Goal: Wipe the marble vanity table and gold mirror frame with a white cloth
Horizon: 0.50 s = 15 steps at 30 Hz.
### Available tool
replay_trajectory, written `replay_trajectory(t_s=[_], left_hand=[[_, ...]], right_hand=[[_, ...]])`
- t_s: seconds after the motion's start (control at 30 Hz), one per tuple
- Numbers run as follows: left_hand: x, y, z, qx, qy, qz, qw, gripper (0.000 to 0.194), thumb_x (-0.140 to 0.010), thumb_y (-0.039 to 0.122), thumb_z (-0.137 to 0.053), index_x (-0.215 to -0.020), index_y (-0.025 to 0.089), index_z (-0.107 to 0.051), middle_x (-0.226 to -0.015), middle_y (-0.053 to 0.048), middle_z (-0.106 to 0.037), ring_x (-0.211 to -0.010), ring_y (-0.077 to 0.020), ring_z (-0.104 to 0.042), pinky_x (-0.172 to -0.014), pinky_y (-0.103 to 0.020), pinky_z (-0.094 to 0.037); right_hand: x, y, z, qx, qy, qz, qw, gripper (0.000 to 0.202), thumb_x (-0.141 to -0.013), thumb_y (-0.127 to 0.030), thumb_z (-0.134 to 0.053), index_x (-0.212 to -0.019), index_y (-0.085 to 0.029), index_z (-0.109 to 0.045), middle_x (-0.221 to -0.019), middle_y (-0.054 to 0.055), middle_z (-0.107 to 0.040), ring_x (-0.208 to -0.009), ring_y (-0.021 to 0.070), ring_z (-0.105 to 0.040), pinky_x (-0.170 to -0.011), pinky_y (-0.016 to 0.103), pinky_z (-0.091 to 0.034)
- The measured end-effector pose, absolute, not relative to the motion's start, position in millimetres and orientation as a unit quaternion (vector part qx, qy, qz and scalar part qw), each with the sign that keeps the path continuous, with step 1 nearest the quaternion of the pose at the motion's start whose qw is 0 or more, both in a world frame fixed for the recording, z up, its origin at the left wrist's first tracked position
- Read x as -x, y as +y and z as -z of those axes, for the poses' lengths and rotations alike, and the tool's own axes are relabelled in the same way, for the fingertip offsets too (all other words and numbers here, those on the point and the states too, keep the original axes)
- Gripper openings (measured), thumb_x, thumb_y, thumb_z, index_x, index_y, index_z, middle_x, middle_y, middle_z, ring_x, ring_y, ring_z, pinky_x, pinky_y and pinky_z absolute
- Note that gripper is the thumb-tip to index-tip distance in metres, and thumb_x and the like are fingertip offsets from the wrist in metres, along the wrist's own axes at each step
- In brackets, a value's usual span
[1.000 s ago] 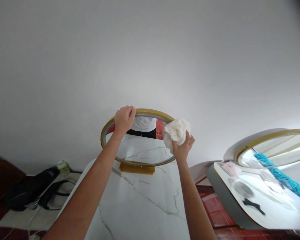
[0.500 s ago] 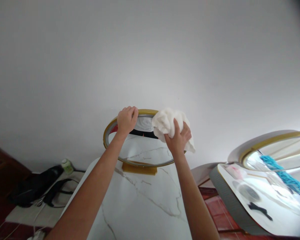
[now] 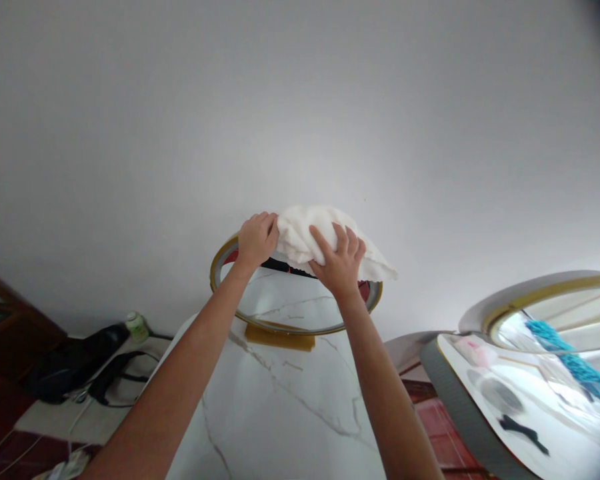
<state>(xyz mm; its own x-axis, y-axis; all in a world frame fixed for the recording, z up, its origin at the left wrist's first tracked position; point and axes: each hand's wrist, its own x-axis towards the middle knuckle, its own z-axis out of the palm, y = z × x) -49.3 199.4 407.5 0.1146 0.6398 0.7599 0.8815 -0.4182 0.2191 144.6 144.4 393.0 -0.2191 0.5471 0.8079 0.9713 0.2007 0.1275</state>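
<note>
An oval mirror (image 3: 290,300) with a gold rim stands on a gold base (image 3: 280,337) upon a white marble-patterned tabletop (image 3: 280,400), close to the wall. My left hand (image 3: 257,239) is closed around the upper left of its rim, the fingers curled over the top edge. My right hand (image 3: 339,259) presses a bunched white cloth (image 3: 305,230) against the upper part of the mirror, fingers spread over the fabric. One corner of the cloth hangs out past the rim on the right. The cloth hides much of the top rim.
To the right stands a second white tabletop (image 3: 520,400) with a large gold-rimmed mirror (image 3: 570,313) and a black strip (image 3: 524,433). At lower left lie a black bag (image 3: 75,363), a green-labelled container (image 3: 137,327) and cables. A pale wall (image 3: 300,107) rises behind.
My right hand has moved left along the mirror's top with the cloth, close to my left hand. My left hand still holds the rim.
</note>
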Motion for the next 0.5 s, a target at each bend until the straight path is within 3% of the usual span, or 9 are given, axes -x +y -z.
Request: replay_trajectory(t_s=[0.5], left_hand=[[47.2, 200.9, -410.6, 0.727, -0.517, 0.425, 0.155, 0.039, -0.097, 0.035, -0.021, -0.081, 0.022, -0.054, -0.081, -0.005, -0.058, -0.083, -0.0199, -0.051, -0.070, -0.032, -0.031]], right_hand=[[-195.3, 141.2, -353.9, 0.588, -0.625, 0.290, 0.423, 0.071, -0.072, -0.050, -0.060, -0.134, -0.028, -0.034, -0.135, 0.012, -0.028, -0.122, 0.0341, -0.029, -0.094, 0.054, -0.028]])
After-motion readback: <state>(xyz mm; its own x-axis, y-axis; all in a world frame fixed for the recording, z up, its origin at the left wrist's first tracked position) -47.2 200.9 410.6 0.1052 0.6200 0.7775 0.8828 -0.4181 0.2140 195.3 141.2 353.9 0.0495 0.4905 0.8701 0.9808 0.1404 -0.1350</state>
